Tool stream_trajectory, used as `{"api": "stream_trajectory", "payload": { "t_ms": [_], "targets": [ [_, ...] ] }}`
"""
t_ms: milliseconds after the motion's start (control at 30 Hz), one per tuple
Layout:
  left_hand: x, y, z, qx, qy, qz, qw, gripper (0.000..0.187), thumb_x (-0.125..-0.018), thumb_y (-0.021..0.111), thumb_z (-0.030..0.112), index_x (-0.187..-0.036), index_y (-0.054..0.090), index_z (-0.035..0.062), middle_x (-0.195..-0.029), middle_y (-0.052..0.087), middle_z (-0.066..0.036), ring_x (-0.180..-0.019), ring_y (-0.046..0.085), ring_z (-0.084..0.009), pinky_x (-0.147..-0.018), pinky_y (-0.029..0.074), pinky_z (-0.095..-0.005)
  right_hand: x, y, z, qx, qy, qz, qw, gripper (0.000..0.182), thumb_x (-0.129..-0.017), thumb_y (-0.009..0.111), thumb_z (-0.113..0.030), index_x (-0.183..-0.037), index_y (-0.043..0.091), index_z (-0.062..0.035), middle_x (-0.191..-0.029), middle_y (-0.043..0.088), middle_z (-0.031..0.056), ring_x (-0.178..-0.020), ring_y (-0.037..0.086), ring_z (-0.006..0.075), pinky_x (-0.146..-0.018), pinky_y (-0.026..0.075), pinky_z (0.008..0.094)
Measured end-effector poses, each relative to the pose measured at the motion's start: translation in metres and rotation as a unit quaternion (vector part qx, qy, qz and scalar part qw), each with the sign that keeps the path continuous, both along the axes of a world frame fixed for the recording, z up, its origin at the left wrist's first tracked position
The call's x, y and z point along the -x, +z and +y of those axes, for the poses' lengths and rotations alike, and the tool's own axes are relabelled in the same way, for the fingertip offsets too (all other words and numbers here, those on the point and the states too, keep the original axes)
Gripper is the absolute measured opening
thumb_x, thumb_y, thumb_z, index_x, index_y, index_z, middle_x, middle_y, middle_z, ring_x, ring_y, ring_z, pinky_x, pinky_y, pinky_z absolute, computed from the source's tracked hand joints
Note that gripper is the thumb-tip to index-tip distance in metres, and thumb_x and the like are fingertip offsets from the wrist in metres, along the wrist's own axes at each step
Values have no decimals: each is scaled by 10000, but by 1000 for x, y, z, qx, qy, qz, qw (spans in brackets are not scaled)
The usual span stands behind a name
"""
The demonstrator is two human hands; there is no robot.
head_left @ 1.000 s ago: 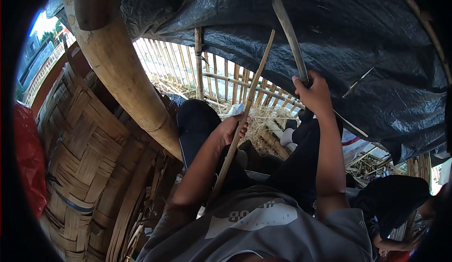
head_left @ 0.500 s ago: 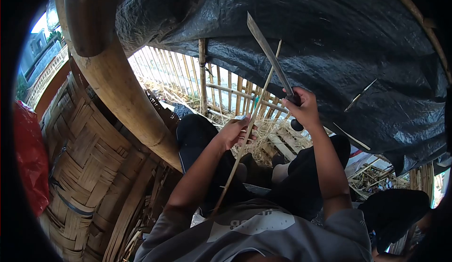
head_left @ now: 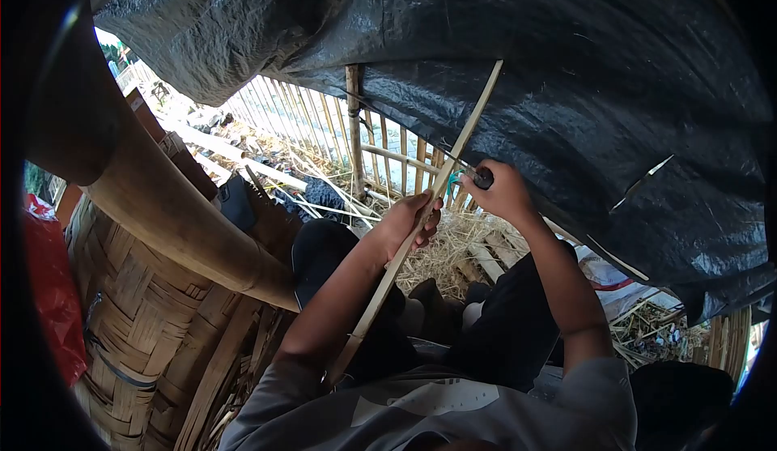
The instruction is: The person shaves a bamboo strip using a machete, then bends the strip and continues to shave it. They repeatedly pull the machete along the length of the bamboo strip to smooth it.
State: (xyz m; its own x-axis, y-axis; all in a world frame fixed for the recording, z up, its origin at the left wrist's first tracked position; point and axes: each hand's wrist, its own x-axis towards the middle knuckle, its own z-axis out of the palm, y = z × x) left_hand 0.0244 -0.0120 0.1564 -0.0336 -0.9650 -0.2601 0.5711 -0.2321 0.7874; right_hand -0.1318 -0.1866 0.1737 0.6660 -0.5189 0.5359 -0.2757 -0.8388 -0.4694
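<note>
A long, pale bamboo strip (head_left: pixel 479 115) slants from my lap up to the black sheeting. Closed around its middle is my left hand (head_left: pixel 407 226), thumb along the top and fingers wrapped beneath. My right hand (head_left: pixel 503 193) grips the dark handle of a machete (head_left: pixel 483 178) just right of the strip. Its blade points away and lies across the strip a little above my left hand, looking short from this angle. A bit of green material (head_left: pixel 454 182) shows beside the handle. Bamboo shavings (head_left: pixel 449 253) cover the ground between my legs.
Black plastic sheeting (head_left: pixel 558 119) hangs ahead and to the right. A thick bamboo pole (head_left: pixel 182 220) crosses on the left, above woven bamboo (head_left: pixel 170 297) and a red plastic sheet (head_left: pixel 50 289). Behind stands a slatted bamboo fence (head_left: pixel 303 119).
My right hand has lowered the machete from its raised position onto the strip, moving slightly left. The strip has turned its wider face up, and the view has shifted.
</note>
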Motion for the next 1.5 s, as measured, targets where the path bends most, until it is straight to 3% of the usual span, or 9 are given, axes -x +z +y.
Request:
{"api": "stream_trajectory", "payload": {
  "t_ms": [100, 267, 367, 533, 633, 867, 967, 1067, 1500],
  "targets": [
    [0, -15, 0, 0, 51, -32, 998, 326, -1070, 360, 394, -909, 469, 132, -559, 378, 22, -378, 338, -93, -313, 292, -232, -24, -7, -24, -80, 54, 85, 992, 399, -826, 756, -358, -800, 650, 26, -600, 599, 115, -570, 613, 158, -559, 475, 363],
    [-5, -21, 11, -65, 122, -105, 985, 389, -1068, 365, 419, -889, 484, 95, -556, 384, 20, -388, 373, -96, -339, 317, -235, -58, -21, -51, -281, 155, 261, 911, 382, -773, 770, -358, -685, 634, -12, -581, 596, 96, -569, 613, 164, -566, 466, 362],
    [-13, -23, 18, -87, 142, -126, 978, 395, -1065, 370, 433, -909, 493, 92, -564, 391, 20, -392, 376, -93, -345, 320, -233, -75, -48, -59, -134, 209, 264, 932, 369, -767, 771, -311, -644, 591, -14, -560, 573, 81, -546, 589, 172, -548, 444, 371],
    [-26, -27, 11, -67, 156, -34, 985, 475, -1067, 334, 477, -913, 513, 65, -554, 374, 18, -391, 397, -92, -340, 319, -238, -82, -73, -29, -189, 179, 101, 960, 249, -692, 712, -153, -590, 539, -6, -530, 517, 95, -504, 543, 190, -523, 409, 368],
    [-29, -35, 5, -82, 164, -29, 983, 482, -1068, 333, 473, -897, 511, 58, -556, 390, 13, -387, 391, -95, -334, 312, -241, -85, -82, -17, -140, 169, 64, 974, 247, -674, 730, -162, -589, 554, -11, -516, 519, 105, -480, 552, 211, -510, 408, 366],
    [-25, -70, -7, -89, 141, -106, 980, 522, -1065, 333, 481, -838, 508, 45, -558, 482, -19, -362, 440, -119, -321, 340, -255, -85, -94, -18, -52, 130, 108, 984, 239, -621, 745, -200, -580, 558, -58, -548, 568, 137, -573, 622, 359, -564, 486, 420],
    [-24, -88, -9, -70, 172, -51, 981, 526, -1062, 333, 492, -837, 506, 50, -561, 483, -14, -367, 447, -109, -322, 348, -245, -86, -99, -21, -13, 101, 138, 985, 225, -609, 736, -226, -596, 577, -66, -567, 580, 143, -609, 634, 366, -604, 506, 450],
    [-27, -94, -8, -66, 145, -69, 985, 376, -1084, 334, 372, -897, 487, 84, -713, 500, 9, -447, 476, -105, -319, 343, -236, -86, -100, -25, -26, 76, 184, 980, 206, -603, 723, -236, -606, 593, -76, -589, 594, 146, -633, 641, 372, -632, 512, 466],
    [-28, -64, -28, -50, 146, -45, 987, 442, -1077, 333, 428, -844, 477, 81, -578, 427, 6, -383, 410, -113, -329, 323, -249, -92, -81, -44, -13, 40, 184, 982, 218, -577, 727, -253, -658, 618, -84, -616, 602, 147, -675, 650, 363, -660, 513, 465]
  ]
}}
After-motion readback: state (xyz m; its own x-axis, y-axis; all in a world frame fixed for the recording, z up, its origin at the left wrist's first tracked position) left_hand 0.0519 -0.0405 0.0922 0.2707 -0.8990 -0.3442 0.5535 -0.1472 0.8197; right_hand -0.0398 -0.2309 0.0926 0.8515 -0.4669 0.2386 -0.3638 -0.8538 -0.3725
